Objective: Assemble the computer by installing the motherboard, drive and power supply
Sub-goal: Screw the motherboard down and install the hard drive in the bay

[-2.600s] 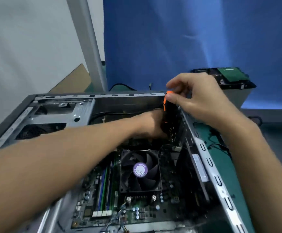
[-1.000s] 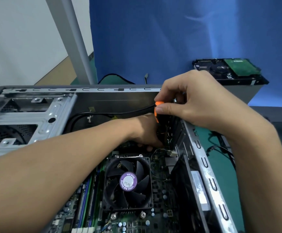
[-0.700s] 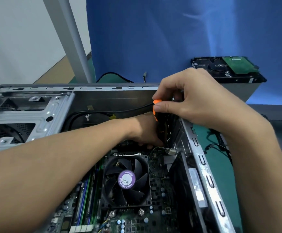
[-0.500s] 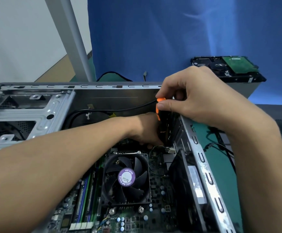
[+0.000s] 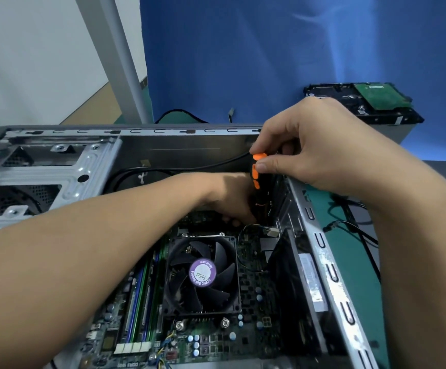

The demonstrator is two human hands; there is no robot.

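Orange-and-black screwdriver (image 5: 255, 170) stands near upright at the far right corner of the motherboard (image 5: 254, 265), which lies flat in the open case (image 5: 332, 278), just beyond the fan (image 5: 203, 272). Our right hand (image 5: 323, 150) pinches the handle top between thumb and fingertips. Our left hand (image 5: 230, 198) is down at the shaft's foot with its fingers curled under. We can't tell whether it grips the shaft, a screw or nothing, since the tip is hidden.

We judge the step to be driving a board mounting screw. To do it well:
- Hold the shaft square to the board.
- Press down lightly as we twirl.
- Let the left hand guide the tip so it won't skid onto the traces or the small white connector (image 5: 271, 231) just beside it.
- Stop at snug.

Outside the case the drive (image 5: 363, 102) sits circuit side up on a pale box (image 5: 400, 131), beyond the right hand. The metal cage (image 5: 56, 166) at far left looks unfilled. We spot no power supply for sure.

Surface: a green mat (image 5: 349, 251) lies under the case, with black cables (image 5: 355, 227) trailing over it on the right.

Room: a blue cloth backdrop (image 5: 243, 62), a grey post (image 5: 115, 62) and a white wall (image 5: 30, 62) at left.
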